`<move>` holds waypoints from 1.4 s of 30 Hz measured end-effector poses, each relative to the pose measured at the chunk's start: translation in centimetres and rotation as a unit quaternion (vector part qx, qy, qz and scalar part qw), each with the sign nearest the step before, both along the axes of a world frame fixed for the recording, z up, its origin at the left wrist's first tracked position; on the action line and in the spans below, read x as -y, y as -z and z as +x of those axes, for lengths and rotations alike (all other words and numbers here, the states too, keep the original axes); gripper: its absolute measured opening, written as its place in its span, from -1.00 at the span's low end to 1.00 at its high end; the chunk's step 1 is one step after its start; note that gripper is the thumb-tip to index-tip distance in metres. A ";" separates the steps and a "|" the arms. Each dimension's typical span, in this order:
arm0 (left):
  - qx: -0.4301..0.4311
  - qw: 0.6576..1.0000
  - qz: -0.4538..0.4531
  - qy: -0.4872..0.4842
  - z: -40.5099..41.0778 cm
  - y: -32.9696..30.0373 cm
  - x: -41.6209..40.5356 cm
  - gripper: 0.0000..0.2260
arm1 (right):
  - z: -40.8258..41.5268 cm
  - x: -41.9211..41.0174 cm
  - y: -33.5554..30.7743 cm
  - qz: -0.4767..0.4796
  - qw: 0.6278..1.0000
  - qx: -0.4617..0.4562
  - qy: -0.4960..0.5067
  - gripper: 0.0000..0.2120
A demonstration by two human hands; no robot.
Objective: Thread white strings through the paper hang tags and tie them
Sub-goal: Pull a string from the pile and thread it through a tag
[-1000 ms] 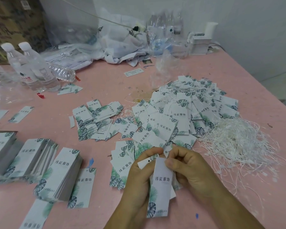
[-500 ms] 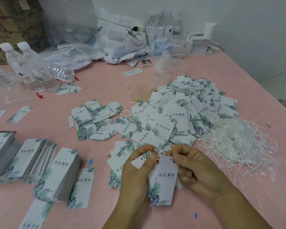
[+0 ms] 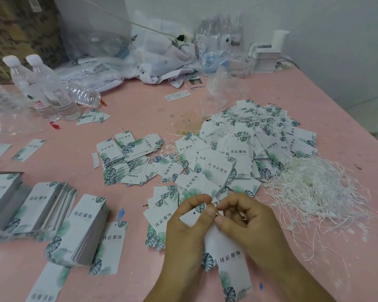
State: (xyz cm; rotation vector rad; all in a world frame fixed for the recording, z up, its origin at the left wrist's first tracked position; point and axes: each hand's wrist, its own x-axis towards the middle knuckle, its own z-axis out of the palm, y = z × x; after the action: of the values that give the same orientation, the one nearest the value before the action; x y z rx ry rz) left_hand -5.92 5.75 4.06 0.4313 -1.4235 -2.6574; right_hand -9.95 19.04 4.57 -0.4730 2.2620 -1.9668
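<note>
— Head view: where are the tags?
— Low in the middle, over the pink table [image 3: 140,110]. The left hand [image 3: 183,234] pinches a hang tag [image 3: 191,215] by its punched corner; the right hand [image 3: 249,221] pinches the top of a longer tag [image 3: 234,264].
— String?
— The white strings [image 3: 314,188] lie heaped just right of the hands — whether one is held, I cannot tell.

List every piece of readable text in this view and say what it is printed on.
"伟宸服饰": on the white leaf-printed paper hang tag that both hands hold, and on the stacked tags at left.
"HOTEL": on the crumpled white plastic bag at the back; letters before it are hidden.
Red label on the clear water bottle: too blurred.
Small white card: print too small.
</note>
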 end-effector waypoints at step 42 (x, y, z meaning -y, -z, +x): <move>0.045 0.999 -0.019 0.023 0.1 -0.1 -0.4 -0.73 | 0.7 0.5 0.2 0.071 0.990 -0.095 0.082 -0.92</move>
State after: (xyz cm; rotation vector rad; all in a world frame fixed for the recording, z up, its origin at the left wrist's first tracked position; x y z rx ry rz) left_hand -5.77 6.20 4.11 0.5268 -1.5237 -2.6725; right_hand -9.24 18.50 4.32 -0.4925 2.6157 -1.8852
